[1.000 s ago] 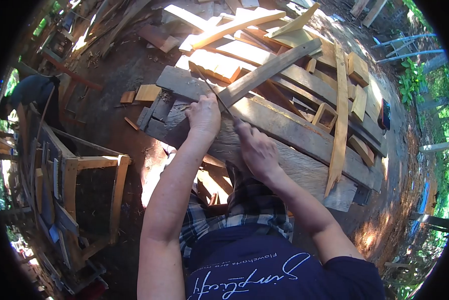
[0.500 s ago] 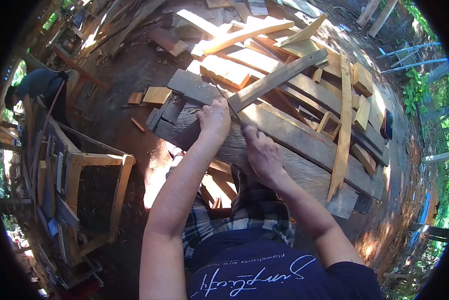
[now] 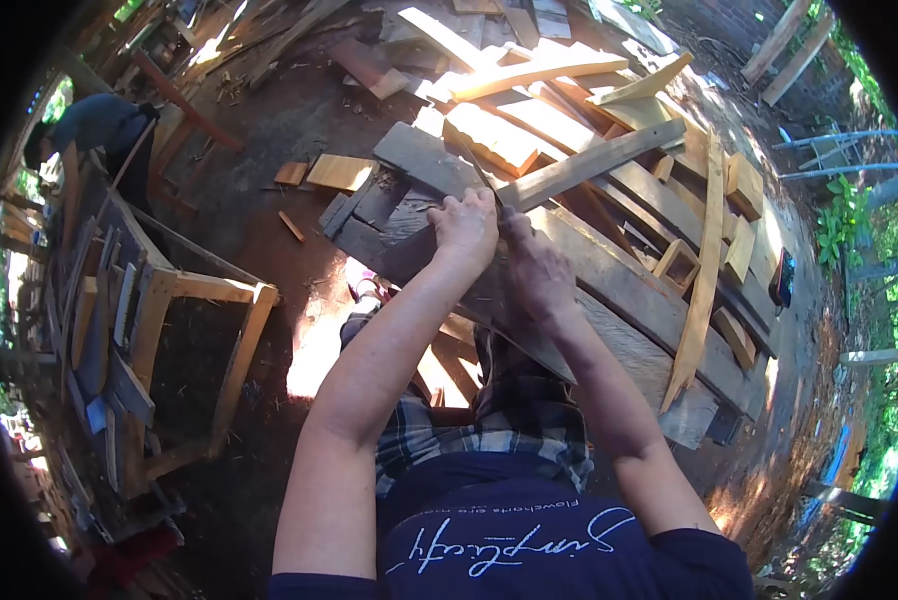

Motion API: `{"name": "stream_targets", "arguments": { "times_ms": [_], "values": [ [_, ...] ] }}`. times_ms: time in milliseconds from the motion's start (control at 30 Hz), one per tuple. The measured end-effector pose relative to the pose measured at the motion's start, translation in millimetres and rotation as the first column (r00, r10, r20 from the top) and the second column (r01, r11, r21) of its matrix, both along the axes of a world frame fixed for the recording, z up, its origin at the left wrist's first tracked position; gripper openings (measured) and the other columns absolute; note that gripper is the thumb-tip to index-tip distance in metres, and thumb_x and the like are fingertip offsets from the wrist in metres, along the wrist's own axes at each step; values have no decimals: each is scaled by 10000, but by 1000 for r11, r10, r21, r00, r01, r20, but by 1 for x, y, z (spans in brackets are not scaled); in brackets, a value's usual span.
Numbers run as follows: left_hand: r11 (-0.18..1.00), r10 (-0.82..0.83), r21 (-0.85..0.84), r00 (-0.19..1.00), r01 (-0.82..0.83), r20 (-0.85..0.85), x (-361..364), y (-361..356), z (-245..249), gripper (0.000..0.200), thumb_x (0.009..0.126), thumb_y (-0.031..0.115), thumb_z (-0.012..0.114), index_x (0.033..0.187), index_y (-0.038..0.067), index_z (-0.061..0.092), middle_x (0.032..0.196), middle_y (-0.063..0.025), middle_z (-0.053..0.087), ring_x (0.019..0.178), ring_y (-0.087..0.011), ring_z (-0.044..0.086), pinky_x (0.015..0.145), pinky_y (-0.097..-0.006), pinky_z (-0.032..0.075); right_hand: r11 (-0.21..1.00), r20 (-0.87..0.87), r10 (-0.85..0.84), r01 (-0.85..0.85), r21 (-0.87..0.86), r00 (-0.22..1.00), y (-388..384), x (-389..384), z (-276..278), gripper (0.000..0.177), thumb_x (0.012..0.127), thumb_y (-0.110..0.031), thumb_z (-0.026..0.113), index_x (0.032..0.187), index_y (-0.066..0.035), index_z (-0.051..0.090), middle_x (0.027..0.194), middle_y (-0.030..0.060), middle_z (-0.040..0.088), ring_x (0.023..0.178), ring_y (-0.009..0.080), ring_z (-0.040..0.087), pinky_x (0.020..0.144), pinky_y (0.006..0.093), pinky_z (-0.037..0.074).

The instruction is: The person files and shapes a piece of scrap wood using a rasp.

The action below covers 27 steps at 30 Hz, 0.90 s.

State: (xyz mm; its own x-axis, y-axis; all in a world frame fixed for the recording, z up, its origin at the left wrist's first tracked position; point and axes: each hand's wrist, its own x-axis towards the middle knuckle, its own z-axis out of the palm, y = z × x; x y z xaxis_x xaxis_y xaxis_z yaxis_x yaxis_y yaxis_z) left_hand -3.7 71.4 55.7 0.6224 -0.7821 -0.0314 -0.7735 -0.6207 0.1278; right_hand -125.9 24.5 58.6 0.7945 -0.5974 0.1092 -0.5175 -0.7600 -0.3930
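A long, narrow-bladed hand tool (image 3: pixel 476 165) slants across the near end of a grey-brown plank (image 3: pixel 599 163); its exact kind is not clear from this angle. Closed around its handle end, my right hand (image 3: pixel 539 272) sits just right of the blade. My left hand (image 3: pixel 466 232) has its fingers curled close beside the blade and the plank's end, and what they grip is hidden. Beneath both hands is a low bench of weathered boards (image 3: pixel 619 270).
Loose wood offcuts, a curved strip (image 3: pixel 701 270) and a small wooden frame (image 3: pixel 677 264) lie on the bench. A dark phone-like object (image 3: pixel 783 278) is at its right edge. To the left stand a wooden frame structure (image 3: pixel 214 287) and a bending person (image 3: pixel 109 135).
My right hand has pushed the tool forward and come closer to my left hand. The whole view has shifted, so the bench appears further right.
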Motion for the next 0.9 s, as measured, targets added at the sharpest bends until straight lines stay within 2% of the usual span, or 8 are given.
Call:
{"name": "stream_targets", "arguments": {
  "times_ms": [33,167,267,300,467,667,733,900],
  "values": [
    [1000,22,-10,1000,-22,-8,0,0,0,226,890,137,477,1101,61,510,1082,-115,592,1042,-329,584,811,-547,458,999,73,9,-6,-36,997,5,-12,2,159,909,-111,428,1066,-114,453,784,182,605,715,388,629,614,513,487],
    [996,41,82,999,-38,-34,-1,-6,0,296,901,185,489,1178,89,523,1114,-84,588,1062,-288,571,805,-514,446,999,11,-3,4,-38,1000,16,-56,-6,133,938,-154,447,1062,-104,445,773,186,600,702,376,628,583,509,482],
    [998,27,49,1000,-28,10,-3,-2,-5,303,897,191,488,1186,103,506,1111,-78,580,1056,-286,557,816,-515,425,997,16,20,-19,-79,1000,2,-13,-6,127,941,-164,460,1050,-101,446,774,170,602,692,375,625,571,501,480],
    [999,35,13,999,-35,19,-2,-1,-6,301,895,191,489,1184,109,506,1115,-71,575,1049,-282,550,815,-507,420,1000,-48,-21,20,-18,999,-3,1,-10,154,932,-146,457,1080,-103,450,779,174,600,685,390,618,584,510,476],
    [996,57,-60,998,-59,-25,4,-1,-3,305,874,156,516,1175,113,488,1134,-71,553,1047,-309,538,841,-537,412,999,60,31,-30,-13,998,5,-29,-3,235,924,-140,459,1157,-113,451,799,202,597,704,400,613,599,519,471],
    [999,48,-19,998,-49,-45,0,-1,-5,328,893,170,497,1215,118,463,1166,-72,535,1071,-311,522,856,-555,403,1000,46,1,-1,-18,999,-2,-4,-10,159,936,-154,455,1084,-96,453,800,199,598,717,403,612,620,523,469],
    [998,48,47,999,-48,-7,0,0,-2,347,907,188,466,1251,142,465,1189,-42,535,1084,-283,508,830,-520,398,999,75,11,-8,-39,997,-3,-4,-11,175,952,-197,472,1102,-106,466,762,187,609,701,413,613,592,539,460],
    [996,65,56,998,-65,-2,-2,-2,-4,334,910,189,466,1241,142,476,1180,-46,536,1084,-287,506,843,-517,402,1000,84,13,-12,-13,996,9,-36,-10,156,950,-198,472,1075,-107,458,776,216,612,697,439,600,614,562,453]
  ]
}}
